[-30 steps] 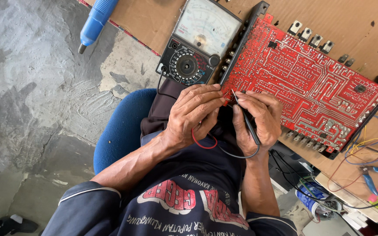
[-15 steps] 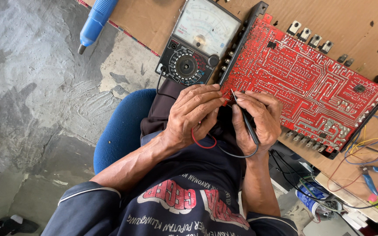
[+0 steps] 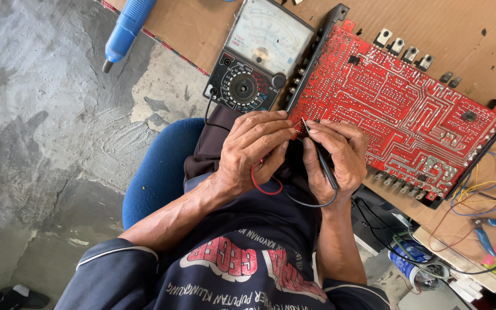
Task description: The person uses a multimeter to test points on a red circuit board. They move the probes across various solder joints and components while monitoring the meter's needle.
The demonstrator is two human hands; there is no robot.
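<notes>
Hands (image 3: 294,152) gripping probes at red circuit board (image 3: 397,115) edge, multimeter (image 3: 256,57) beside

Soft, even daylight fills the scene, bright and sharp. Around the red circuit board (image 3: 397,120) shadows stay faint; slight wide-angle bending shows far from it, toward the frame's corners.

- My work surface is a sheet of brown cardboard (image 3: 466,34), running from top centre down to the right edge.
- On it lies a red circuit board (image 3: 397,109) in a black frame, solder side up.
- Touching the board's left edge: an analog multimeter (image 3: 256,57), dial face up.
- A blue tool handle (image 3: 126,26) overhangs the cardboard's upper left edge.
- Blue-handled pliers (image 3: 489,229) and loose coloured wires (image 3: 483,189) lie at lower right.
- Below: grey concrete floor (image 3: 41,126).
</notes>
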